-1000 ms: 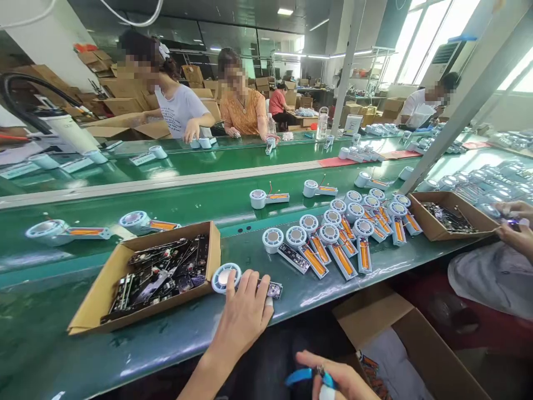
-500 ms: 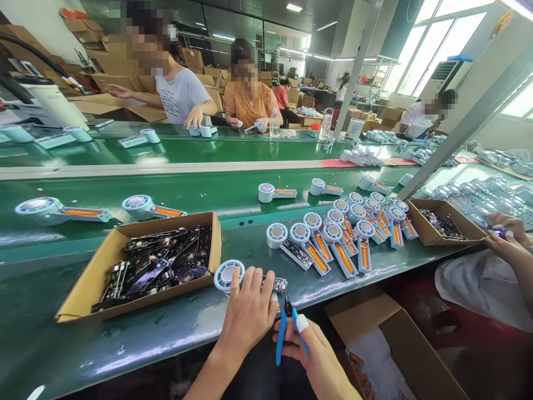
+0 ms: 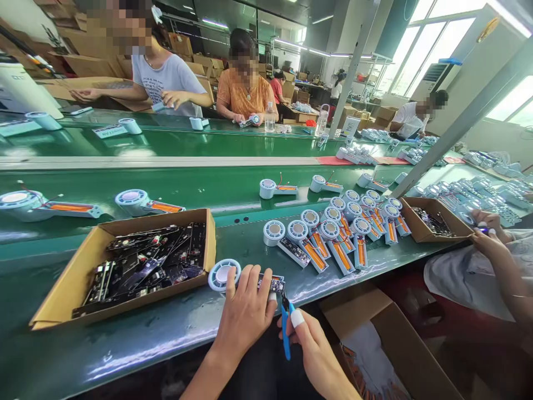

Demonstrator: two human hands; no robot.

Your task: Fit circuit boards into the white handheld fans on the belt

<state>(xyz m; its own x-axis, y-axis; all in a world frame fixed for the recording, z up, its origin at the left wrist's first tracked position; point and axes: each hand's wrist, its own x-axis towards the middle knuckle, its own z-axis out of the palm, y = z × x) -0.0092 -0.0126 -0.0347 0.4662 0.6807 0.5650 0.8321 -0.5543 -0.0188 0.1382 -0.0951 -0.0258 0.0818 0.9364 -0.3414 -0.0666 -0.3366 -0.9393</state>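
Currently left hand (image 3: 247,305) clamps a fan (image 3: 222,274) to the bench (image 3: 162,328), just right of a box (image 3: 211,239) of circuit boards (image 3: 154,261). Right hand (image 3: 312,339), just beside the left, grips blue pliers (image 3: 286,328); tips at the outer end of the fan's board (image 3: 275,284), contact unclear. More fans (image 3: 328,229) lie beyond.
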